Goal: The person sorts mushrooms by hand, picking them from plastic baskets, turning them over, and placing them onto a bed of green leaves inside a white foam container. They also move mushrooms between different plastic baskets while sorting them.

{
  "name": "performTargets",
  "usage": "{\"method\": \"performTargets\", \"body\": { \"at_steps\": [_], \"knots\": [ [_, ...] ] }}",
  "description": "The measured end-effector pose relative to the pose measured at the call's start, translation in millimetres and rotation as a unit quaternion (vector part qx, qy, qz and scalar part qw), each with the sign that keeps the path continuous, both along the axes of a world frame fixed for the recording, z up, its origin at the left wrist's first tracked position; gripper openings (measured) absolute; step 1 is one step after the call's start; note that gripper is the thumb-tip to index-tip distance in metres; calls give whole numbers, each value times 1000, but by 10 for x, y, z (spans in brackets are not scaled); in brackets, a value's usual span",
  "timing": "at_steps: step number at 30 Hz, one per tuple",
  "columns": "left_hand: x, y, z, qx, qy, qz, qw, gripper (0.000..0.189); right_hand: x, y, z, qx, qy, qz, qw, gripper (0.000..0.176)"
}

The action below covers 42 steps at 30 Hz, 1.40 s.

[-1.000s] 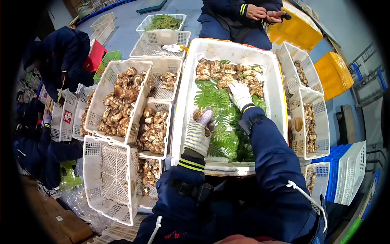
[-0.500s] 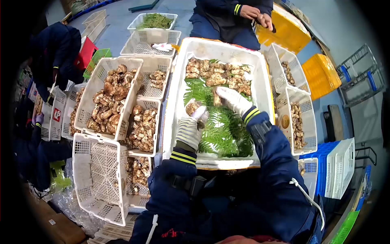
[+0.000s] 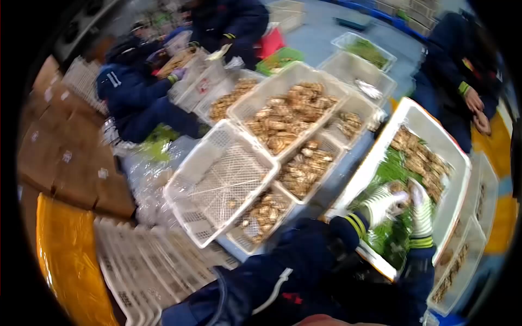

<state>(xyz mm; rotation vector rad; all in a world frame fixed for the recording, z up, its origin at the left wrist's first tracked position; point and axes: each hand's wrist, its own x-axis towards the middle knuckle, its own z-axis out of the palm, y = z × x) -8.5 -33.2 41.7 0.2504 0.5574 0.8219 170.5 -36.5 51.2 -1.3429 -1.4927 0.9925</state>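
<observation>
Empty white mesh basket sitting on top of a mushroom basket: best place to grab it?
Probably the left long rim of the empty basket, reached from the left with the grip over the edge. It lies open side up, tilted on the mushroom basket, and that rim looks free.

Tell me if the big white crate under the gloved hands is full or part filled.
Part filled. The white crate has mushrooms crowded only at its far end; bare fern leaves cover the rest of its floor.
</observation>
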Motion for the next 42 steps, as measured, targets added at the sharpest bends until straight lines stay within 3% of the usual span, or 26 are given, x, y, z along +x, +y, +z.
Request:
{"method": "performTargets", "body": {
  "at_steps": [3,7,15,19,24,28,34,37,42],
  "knots": [
    [-60,-3,-3,12,-14,-53,998,31,-15,-8,-88,-24,6,16,1000,47],
    [-4,47,-145,56,-54,-35,996,28,-16,40,-181,-13,52,8,999,48],
    [139,86,-329,64,-91,-7,994,46,3,42,-256,-12,143,-30,989,49],
    [110,83,-212,98,-16,38,994,46,-60,45,-211,8,145,5,989,55],
    [104,115,-218,145,27,56,988,61,-53,36,-338,-56,259,49,963,61],
    [21,86,-95,164,71,68,982,67,6,31,-473,-93,274,40,956,60],
    [78,131,-221,173,93,90,976,73,82,37,-504,-152,260,96,949,43],
    [116,152,-290,173,85,107,975,73,118,40,-595,-127,197,57,970,35],
    [134,171,-310,212,173,67,959,73,18,36,-382,-132,255,45,957,40]
  ]
}}
